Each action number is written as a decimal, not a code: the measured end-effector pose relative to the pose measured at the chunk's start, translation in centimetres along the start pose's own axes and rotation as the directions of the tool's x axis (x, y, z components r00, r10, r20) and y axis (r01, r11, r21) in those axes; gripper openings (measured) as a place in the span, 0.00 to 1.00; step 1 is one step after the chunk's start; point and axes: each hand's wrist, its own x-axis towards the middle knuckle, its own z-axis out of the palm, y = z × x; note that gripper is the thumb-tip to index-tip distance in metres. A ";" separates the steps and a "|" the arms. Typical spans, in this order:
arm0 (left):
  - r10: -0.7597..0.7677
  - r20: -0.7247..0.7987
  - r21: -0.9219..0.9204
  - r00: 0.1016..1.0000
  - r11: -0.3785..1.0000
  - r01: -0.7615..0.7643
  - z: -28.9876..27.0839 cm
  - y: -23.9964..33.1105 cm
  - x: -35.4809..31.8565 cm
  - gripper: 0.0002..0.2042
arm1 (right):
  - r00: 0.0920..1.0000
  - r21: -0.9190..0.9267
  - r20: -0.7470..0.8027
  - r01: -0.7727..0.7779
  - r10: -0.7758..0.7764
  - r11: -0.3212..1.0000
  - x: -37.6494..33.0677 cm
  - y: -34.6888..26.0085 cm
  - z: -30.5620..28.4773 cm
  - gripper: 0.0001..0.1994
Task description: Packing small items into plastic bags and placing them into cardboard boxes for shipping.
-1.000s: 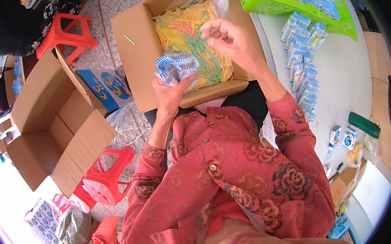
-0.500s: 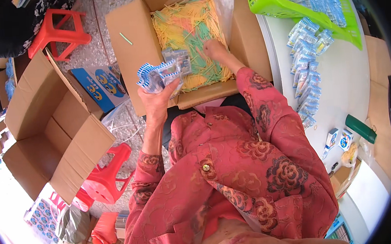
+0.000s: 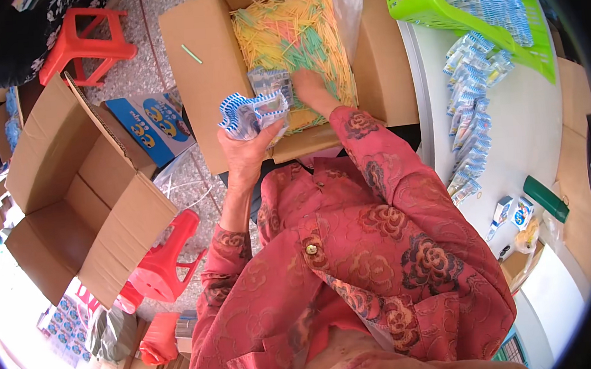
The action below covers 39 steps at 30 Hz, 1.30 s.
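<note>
My left hand (image 3: 248,150) is closed around a bunch of clear plastic packets (image 3: 240,116) with blue-and-white striped edges, held over the near left part of an open cardboard box (image 3: 200,81). One greyish clear packet (image 3: 272,86) stretches out from the bunch towards the right. Inside the box lies a mass of short thin plastic sticks (image 3: 290,29) in yellow, green and orange. My right hand (image 3: 311,89) is low over the sticks, right beside that outstretched packet. Its fingers look curled in; what they hold, if anything, is hidden.
A white table (image 3: 520,132) on the right bears a green basket (image 3: 427,1) of packets and a row of striped packets (image 3: 470,108). To the left stand an open carton (image 3: 88,201), a blue printed box (image 3: 152,130) and red stools (image 3: 87,45). A loose green stick (image 3: 191,54) rests on the box flap.
My right hand has moved left and slightly nearer across the sticks, up to the outstretched packet. My left hand, still gripping the packets, has shifted a little to the right.
</note>
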 end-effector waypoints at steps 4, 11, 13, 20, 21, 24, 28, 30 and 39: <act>-0.057 0.048 0.025 0.997 0.998 0.056 -0.4 -0.2 0.0 0.21 | 0.999 0.057 0.051 -0.007 0.004 0.998 0.3 0.5 -0.5 0.08; 0.003 0.031 0.019 1.000 1.000 -0.003 0.4 0.3 -0.4 0.13 | 0.995 0.136 -0.043 -0.088 0.095 0.987 0.2 0.7 0.8 0.07; 0.009 0.044 0.026 0.999 1.000 -0.010 0.5 0.4 -0.5 0.13 | 0.994 0.150 -0.058 -0.080 0.090 0.985 0.5 1.8 1.3 0.06; 0.019 0.053 0.011 0.998 1.000 -0.020 0.2 0.5 -1.2 0.12 | 0.935 0.641 0.354 -0.222 -0.026 0.735 0.5 6.3 -1.6 0.07; 0.021 0.053 0.008 0.998 1.000 -0.021 0.2 0.5 -1.3 0.12 | 0.926 0.827 0.359 -0.259 -0.114 0.499 -0.1 6.8 -1.9 0.08; 0.031 0.079 0.028 0.996 0.999 -0.033 -0.2 0.3 -1.4 0.12 | 0.885 0.839 0.402 -0.255 -0.235 0.480 -1.8 7.4 -3.2 0.10; 0.057 0.112 0.071 0.992 0.995 -0.065 0.1 0.3 -1.6 0.13 | 0.795 0.681 0.478 -0.067 -0.374 0.729 -4.1 7.4 -2.9 0.08; 0.062 0.116 0.067 0.991 0.995 -0.070 0.3 0.4 -1.7 0.13 | 0.783 0.660 0.493 -0.051 -0.380 0.749 -4.7 7.1 -2.4 0.09; 0.080 0.132 0.117 0.988 0.989 -0.095 0.4 0.5 -2.5 0.12 | 0.799 0.624 0.310 0.238 -0.515 0.745 -5.8 6.2 -4.4 0.07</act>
